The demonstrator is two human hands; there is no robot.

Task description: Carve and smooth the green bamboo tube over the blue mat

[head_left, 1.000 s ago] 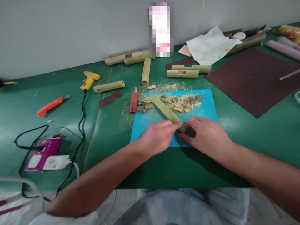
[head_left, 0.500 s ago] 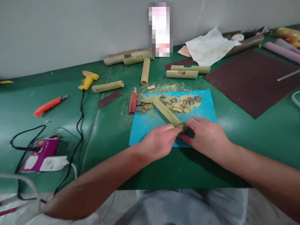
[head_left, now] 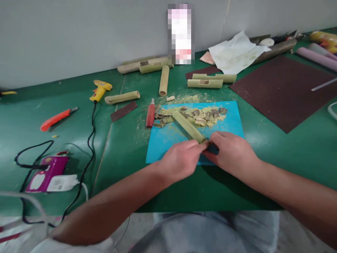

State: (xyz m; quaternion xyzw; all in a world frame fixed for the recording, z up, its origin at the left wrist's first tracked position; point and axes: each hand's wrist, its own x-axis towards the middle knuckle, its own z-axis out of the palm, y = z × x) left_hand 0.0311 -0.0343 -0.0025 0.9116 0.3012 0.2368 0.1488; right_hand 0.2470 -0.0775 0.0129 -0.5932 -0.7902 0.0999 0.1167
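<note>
A pale green bamboo tube [head_left: 188, 127] slants across the blue sheet [head_left: 163, 144], its far end resting among shavings and chips [head_left: 207, 115]. My left hand [head_left: 183, 158] is closed around the tube's near end. My right hand [head_left: 231, 149] meets it there, thumb and fingers pinched at the tube's end; what they grip is too small and hidden to make out. Left of the shavings lies a red-handled tool [head_left: 150, 114] with a short metal tip.
On the green table [head_left: 126, 140] lie a yellow glue gun [head_left: 100, 90], an orange cutter [head_left: 56, 119], a purple power strip [head_left: 48, 174] with cables, more bamboo tubes [head_left: 204, 83], a dark brown sheet [head_left: 284, 93] and crumpled white paper [head_left: 234, 52].
The whole view has shifted very slightly. Both hands keep their hold at the near end of the tube, with hardly any movement.
</note>
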